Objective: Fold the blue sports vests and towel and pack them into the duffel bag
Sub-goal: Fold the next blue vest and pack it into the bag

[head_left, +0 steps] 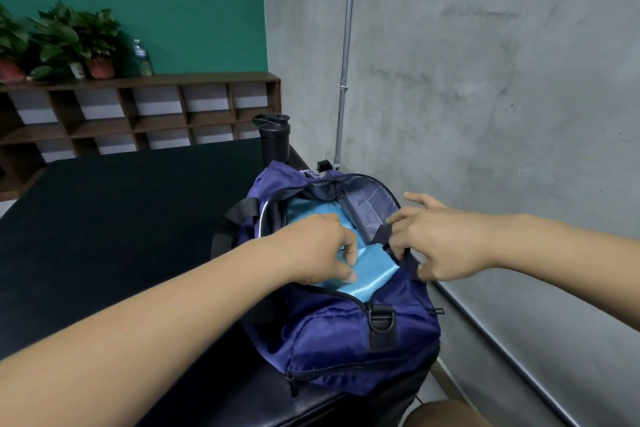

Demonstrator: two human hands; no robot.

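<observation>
fingers of left hand [313,250] gripping blue cloth [370,270] inside duffel bag [329,333], right hand [440,246] pinching its rim

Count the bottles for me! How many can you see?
2. A clear water bottle stands on the wooden shelf beside the plants. A black bottle stands on the dark table behind the duffel bag. More could be hidden inside the bag.

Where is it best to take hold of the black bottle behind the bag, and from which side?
Probably grasp round the upper body of the black bottle, coming from the left: it stands upright, the duffel bag hides its foot in front, and the wall is close on its right.
</observation>
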